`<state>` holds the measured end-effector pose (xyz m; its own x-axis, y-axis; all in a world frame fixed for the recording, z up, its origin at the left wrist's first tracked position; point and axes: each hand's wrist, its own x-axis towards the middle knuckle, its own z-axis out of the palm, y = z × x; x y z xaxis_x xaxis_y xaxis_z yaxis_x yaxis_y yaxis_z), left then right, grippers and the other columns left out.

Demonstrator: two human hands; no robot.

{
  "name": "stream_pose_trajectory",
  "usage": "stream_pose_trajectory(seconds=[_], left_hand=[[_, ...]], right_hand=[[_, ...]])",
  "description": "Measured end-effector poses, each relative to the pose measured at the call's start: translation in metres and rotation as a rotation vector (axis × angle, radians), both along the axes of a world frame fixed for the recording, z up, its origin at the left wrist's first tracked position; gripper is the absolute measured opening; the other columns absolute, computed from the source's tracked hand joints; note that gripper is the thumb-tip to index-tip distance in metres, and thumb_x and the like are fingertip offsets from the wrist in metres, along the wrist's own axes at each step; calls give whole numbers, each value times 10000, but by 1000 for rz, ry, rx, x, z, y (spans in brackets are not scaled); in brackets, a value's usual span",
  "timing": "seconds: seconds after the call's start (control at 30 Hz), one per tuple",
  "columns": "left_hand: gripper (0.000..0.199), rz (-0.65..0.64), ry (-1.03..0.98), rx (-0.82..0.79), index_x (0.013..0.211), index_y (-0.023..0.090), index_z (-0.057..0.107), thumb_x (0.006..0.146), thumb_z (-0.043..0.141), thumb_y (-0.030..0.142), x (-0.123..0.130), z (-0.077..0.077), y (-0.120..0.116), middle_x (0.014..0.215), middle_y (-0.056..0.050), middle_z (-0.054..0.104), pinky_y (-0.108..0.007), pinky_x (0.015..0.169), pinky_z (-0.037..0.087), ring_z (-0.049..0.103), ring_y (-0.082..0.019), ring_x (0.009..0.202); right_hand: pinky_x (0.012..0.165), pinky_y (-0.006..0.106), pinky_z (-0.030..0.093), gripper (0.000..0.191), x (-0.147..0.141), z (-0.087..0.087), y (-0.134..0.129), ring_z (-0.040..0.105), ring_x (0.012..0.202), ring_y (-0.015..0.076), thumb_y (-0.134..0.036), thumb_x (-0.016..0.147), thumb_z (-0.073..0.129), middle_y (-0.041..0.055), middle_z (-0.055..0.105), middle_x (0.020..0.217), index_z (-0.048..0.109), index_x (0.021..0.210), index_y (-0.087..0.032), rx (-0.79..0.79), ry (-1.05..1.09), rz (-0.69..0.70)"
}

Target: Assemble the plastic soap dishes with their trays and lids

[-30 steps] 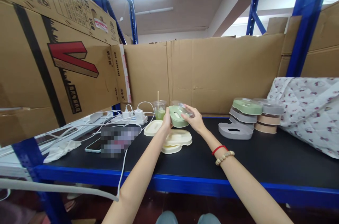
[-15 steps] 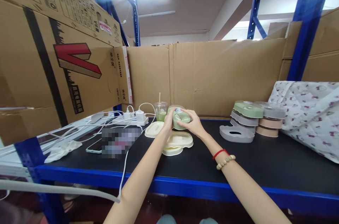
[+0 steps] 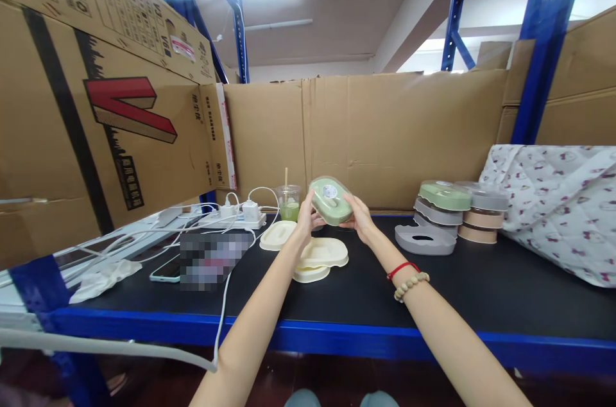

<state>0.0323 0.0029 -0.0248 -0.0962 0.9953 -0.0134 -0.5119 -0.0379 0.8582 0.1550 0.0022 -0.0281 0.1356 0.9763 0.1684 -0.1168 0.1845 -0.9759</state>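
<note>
Between both hands a green oval plastic box (image 3: 332,205) with a clear cover and a round white label is held up above the shelf, its top tilted toward me. My left hand (image 3: 307,216) grips its left edge, and my right hand (image 3: 359,217) grips the right edge. Beneath the box lie cream-coloured plastic pieces (image 3: 325,253), stacked partly over one another. Another cream piece (image 3: 278,235) rests to the left, beside my left wrist. What my fingers do behind the box is hidden.
Grey, green and beige boxes (image 3: 437,208) are stacked at the right, near a patterned white cloth (image 3: 553,201). A cup with green drink (image 3: 289,207) stands behind my left hand. Left are a phone (image 3: 166,270), a power strip (image 3: 240,221) and cables. Cardboard (image 3: 385,137) walls the back.
Both hands have raised the green box a little and tipped it, so its labelled top now faces me more. My right hand has shifted to the box's lower right edge. The view has turned slightly.
</note>
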Motion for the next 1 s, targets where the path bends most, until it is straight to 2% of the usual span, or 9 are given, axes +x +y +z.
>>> stream_pose_trajectory(seconds=[0.1, 0.17, 0.23, 0.33, 0.47, 0.6, 0.77, 0.87, 1.0], left_hand=[[497, 12, 55, -70, 1267, 170, 468, 844, 431, 429, 0, 5, -6, 913, -104, 665, -286, 519, 504, 648, -185, 570], [481, 24, 87, -115, 1276, 157, 451, 858, 384, 388, -1, 6, -8, 851, -93, 659, -274, 495, 492, 623, -170, 507], [447, 27, 116, -125, 1246, 148, 464, 860, 366, 352, -1, 6, -10, 774, -70, 647, -255, 466, 478, 597, -155, 461], [400, 4, 146, -111, 1192, 142, 479, 856, 353, 318, -1, 7, -12, 678, -32, 619, -229, 434, 462, 574, -137, 425], [360, -32, 184, -119, 1142, 143, 486, 844, 356, 299, -2, 9, -12, 640, -10, 607, -208, 407, 444, 553, -119, 393], [337, -37, 189, -118, 1102, 153, 499, 832, 366, 306, -3, 9, -12, 634, -10, 609, -203, 394, 430, 545, -114, 386], [324, -34, 181, -110, 1075, 143, 503, 832, 361, 302, -3, 7, -10, 588, 0, 589, -209, 402, 419, 540, -121, 380], [318, -33, 185, -110, 1067, 141, 501, 840, 347, 302, -3, 7, -10, 578, 3, 587, -211, 401, 412, 541, -122, 379], [293, -29, 203, -112, 1036, 140, 503, 845, 347, 299, -3, 7, -10, 568, 8, 584, -203, 395, 400, 538, -116, 374]], right_hand=[[533, 262, 512, 512, 20, 4, 4, 626, 778, 171, -410, 704, 592, 74, 597, 1151, 490, 1166, -212, 38, -20, -290], [639, 301, 519, 562, 36, 5, 5, 618, 914, 222, -404, 673, 625, 96, 569, 1214, 477, 1182, -219, 34, -136, -505], [747, 355, 488, 576, 52, 4, 3, 594, 1002, 277, -384, 651, 661, 106, 594, 1179, 476, 1177, -241, -19, -318, -702], [792, 380, 441, 550, 70, 4, -2, 594, 1013, 303, -334, 673, 669, 107, 639, 1094, 448, 1173, -270, -147, -501, -870], [817, 379, 409, 513, 82, 4, -5, 609, 991, 280, -317, 718, 648, 109, 656, 1044, 420, 1173, -251, -264, -617, -900], [911, 472, 324, 503, 86, 0, -3, 582, 1062, 298, -315, 754, 602, 138, 644, 1067, 405, 1203, -203, -311, -773, -877], [965, 519, 256, 504, 92, -2, -1, 558, 1095, 313, -388, 823, 495, 218, 602, 1141, 393, 1239, -123, -402, -727, -838], [994, 501, 234, 565, 95, -3, 0, 548, 1109, 313, -417, 829, 473, 245, 586, 1144, 360, 1266, -75, -423, -696, -840], [1006, 497, 216, 759, 95, -8, 3, 490, 1168, 342, -430, 724, 605, 279, 470, 1263, 292, 1318, -78, -423, -713, -868]])
